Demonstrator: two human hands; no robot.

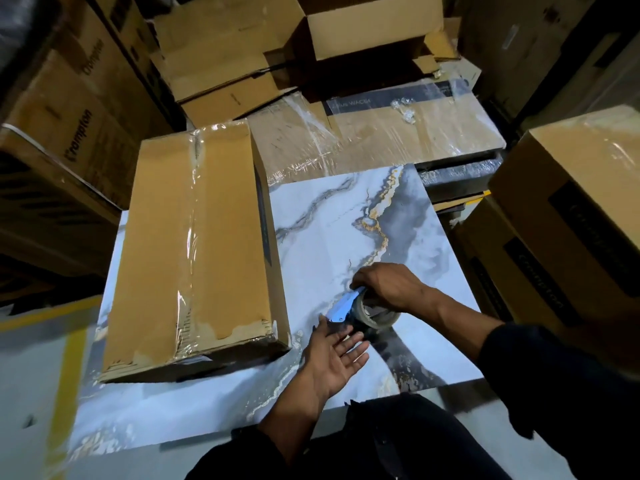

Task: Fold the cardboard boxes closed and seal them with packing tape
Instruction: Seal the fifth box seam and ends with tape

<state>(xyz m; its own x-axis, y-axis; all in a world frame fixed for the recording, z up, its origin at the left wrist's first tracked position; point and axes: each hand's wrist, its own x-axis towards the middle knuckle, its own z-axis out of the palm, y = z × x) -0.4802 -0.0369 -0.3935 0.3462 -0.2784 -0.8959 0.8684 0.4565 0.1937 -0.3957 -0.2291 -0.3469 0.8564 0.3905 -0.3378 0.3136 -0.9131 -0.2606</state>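
Observation:
A long closed cardboard box [194, 244] lies on the left half of a marble-patterned slab [329, 216], with clear tape running down its middle seam and over its near end. To its right, my right hand [388, 285] grips a blue tape dispenser [346, 306] with a roll of clear packing tape [379, 315], held low over the slab. My left hand [334, 355] is spread with straight fingers, palm up, its fingertips touching the dispenser's underside.
Stacked printed cartons [62, 126] rise on the left. A carton [581, 188] sits at the right edge. Behind the slab lie a plastic-wrapped flat box [374, 133] and open empty cartons [311, 46]. A yellow floor line [65, 375] runs at lower left.

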